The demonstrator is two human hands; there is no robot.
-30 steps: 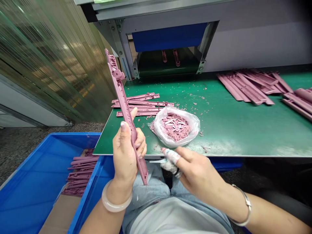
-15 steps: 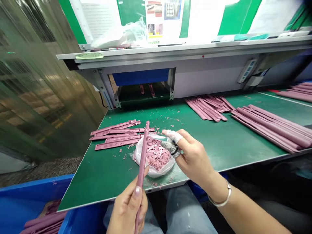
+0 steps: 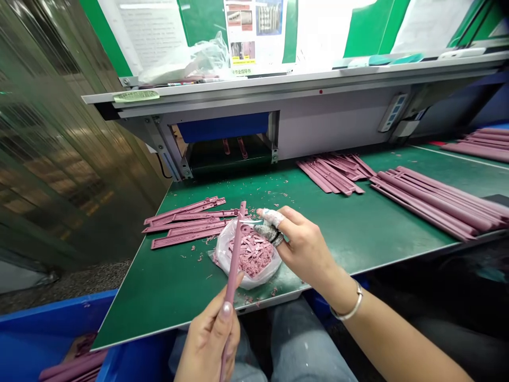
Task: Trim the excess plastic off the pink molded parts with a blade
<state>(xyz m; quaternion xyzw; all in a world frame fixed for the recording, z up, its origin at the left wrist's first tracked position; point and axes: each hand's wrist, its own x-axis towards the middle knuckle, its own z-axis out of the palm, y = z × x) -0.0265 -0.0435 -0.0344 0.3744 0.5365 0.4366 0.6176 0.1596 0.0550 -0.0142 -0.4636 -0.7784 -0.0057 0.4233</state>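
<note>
In my left hand (image 3: pixel 214 334) is a long, narrow pink plastic strip (image 3: pixel 235 254), tilted upward and away from me, with my fingers closed round its lower end. My right hand (image 3: pixel 300 241), with white tape on the index finger and a speckled cover on the thumb, pinches a small curved blade (image 3: pixel 251 222). The blade's tip lies at the strip's upper part; its grip is hidden by the fingers. Under the strip sits a white plastic bag (image 3: pixel 222 249) holding pink shavings (image 3: pixel 256 257) and offcuts.
Several pink strips (image 3: pixel 191 220) lie left of the bag. More strip piles (image 3: pixel 332 175) and long pink pieces (image 3: pixel 437 201) rest to the right on the green table (image 3: pixel 159 297). A blue bin (image 3: pixel 43 331) with pink pieces stands lower left. A shelf (image 3: pixel 278 87) spans the back.
My right hand has moved slightly left, bringing the blade to the strip's upper part. The left hand still holds the strip. The whole view has shifted a little.
</note>
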